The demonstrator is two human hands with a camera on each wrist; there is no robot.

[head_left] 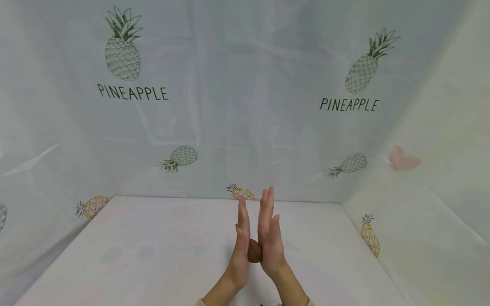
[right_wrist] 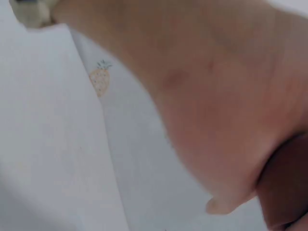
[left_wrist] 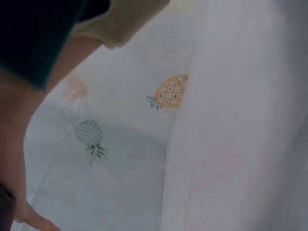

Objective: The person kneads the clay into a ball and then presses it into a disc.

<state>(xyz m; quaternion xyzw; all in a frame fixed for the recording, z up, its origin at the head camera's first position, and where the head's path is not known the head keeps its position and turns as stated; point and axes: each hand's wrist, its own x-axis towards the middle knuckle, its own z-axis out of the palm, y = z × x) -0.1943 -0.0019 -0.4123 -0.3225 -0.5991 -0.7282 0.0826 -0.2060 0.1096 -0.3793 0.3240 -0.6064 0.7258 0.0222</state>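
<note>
Head cam looks fwd/down at table [head_left: 153,238]; both wrist cams sit v. close, sharing the pineapple cloth [left_wrist: 120,159].

Brown lump [head_left: 254,251] between the palms — matt, slightly rough, clay-like. Backdrop sheet [head_left: 245,106] — thin plastic film, faintly glossy, creased, printed with pineapples. Table cover [head_left: 153,246] — smooth, pale, low sheen. Sleeve cuff [left_wrist: 120,24] — soft matt cloth.

Left forearm [left_wrist: 19,125] is seen along the left edge, blurred and close to the lens; a pale yellow sleeve cuff [left_wrist: 120,21] is shown at the top. A fingertip [left_wrist: 38,221] is seen at bottom left. Behind, a white cloth [left_wrist: 240,144] is printed with an orange pineapple [left_wrist: 171,91] and a green pineapple [left_wrist: 89,134]. A faint pink mark [left_wrist: 74,86] is noted.
</note>
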